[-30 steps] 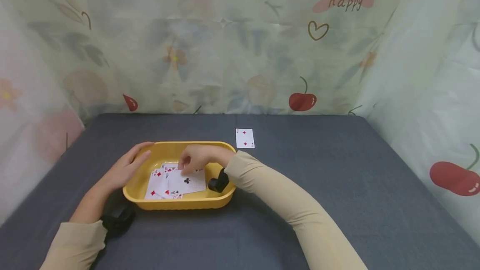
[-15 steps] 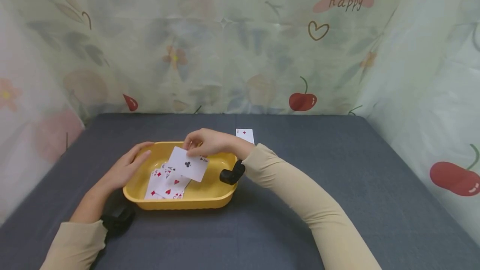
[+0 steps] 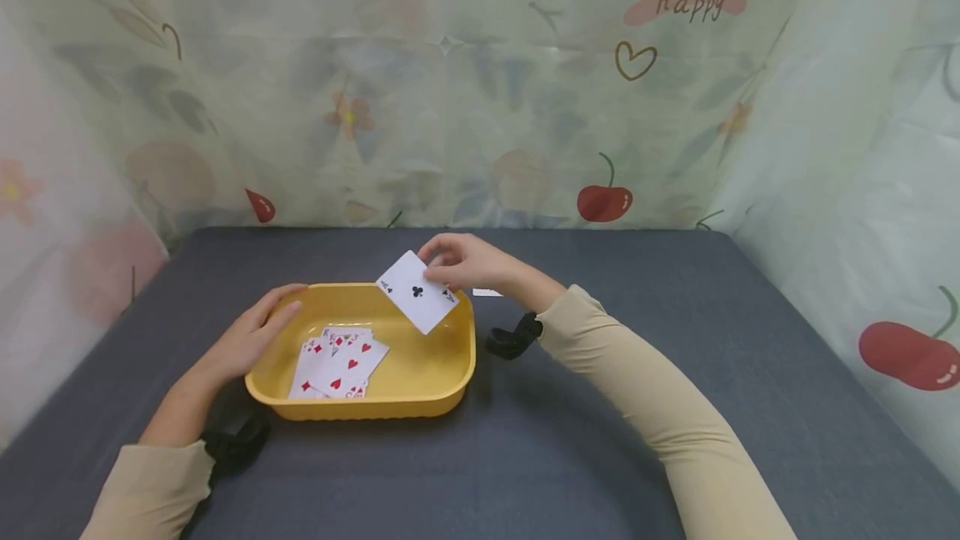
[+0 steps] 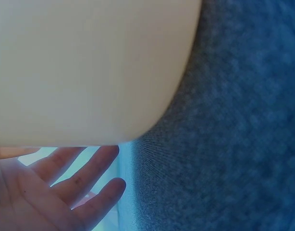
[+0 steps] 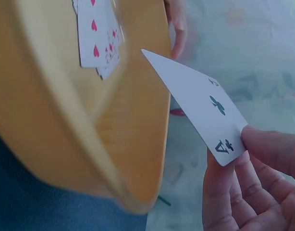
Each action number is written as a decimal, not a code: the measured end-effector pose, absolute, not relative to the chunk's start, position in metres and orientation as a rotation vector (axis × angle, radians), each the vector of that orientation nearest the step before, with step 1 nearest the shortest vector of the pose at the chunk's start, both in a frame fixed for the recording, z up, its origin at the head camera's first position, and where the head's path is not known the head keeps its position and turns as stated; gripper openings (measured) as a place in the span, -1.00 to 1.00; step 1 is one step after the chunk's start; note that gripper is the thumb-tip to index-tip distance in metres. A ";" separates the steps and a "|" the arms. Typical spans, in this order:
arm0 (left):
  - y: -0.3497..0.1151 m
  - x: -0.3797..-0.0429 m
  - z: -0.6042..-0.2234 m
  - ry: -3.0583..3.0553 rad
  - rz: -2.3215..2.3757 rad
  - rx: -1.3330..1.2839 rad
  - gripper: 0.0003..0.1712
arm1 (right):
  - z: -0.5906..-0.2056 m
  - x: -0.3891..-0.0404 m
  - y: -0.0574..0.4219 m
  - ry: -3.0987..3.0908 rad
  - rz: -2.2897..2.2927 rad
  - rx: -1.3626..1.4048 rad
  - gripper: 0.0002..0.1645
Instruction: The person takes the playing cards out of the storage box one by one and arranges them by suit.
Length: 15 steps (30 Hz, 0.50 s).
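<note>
My right hand point(image 3: 474, 261) pinches the ace of clubs point(image 3: 411, 297) by one corner between thumb and fingers. The card is tilted, face toward me, above the right back part of a yellow plastic tub point(image 3: 360, 412). Several playing cards lie overlapped in the tub's left half, with a three of hearts point(image 3: 348, 367) on top and a four of diamonds point(image 3: 303, 373) partly covered. At the tub's left end my left hand point(image 3: 247, 336) touches the rim with fingers extended; the left wrist view shows its fingers point(image 4: 85, 178) spread beside the tub's outer wall point(image 4: 90, 72).
Behind my right wrist, a white card point(image 3: 487, 292) on the dark grey cloth point(image 3: 637, 340) is mostly hidden. Patterned curtains point(image 3: 450, 107) enclose the table at the back and both sides. Black wrist straps point(image 3: 516, 337) sit on both wrists.
My right hand has lifted the ace of clubs off the pile and carried it up and to the right, uncovering the three of hearts. My left hand has stayed in place.
</note>
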<state>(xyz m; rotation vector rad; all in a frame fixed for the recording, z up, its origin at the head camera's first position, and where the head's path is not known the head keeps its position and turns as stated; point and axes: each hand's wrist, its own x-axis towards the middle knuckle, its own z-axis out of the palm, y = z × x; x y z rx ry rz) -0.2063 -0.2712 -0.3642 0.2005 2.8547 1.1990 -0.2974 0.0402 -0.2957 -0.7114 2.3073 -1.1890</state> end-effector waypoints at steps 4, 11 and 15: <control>-0.271 -0.207 -0.364 2.858 1.194 0.195 -0.32 | -0.298 -0.301 0.057 2.309 -1.269 -0.646 -0.64; -0.271 -0.206 -0.364 2.850 1.192 0.186 -0.31 | -0.304 -0.304 0.079 2.306 -1.368 -0.587 -0.56; -0.271 -0.206 -0.364 2.845 1.197 0.183 -0.30 | -0.309 -0.309 0.092 2.329 -1.421 -0.509 -0.55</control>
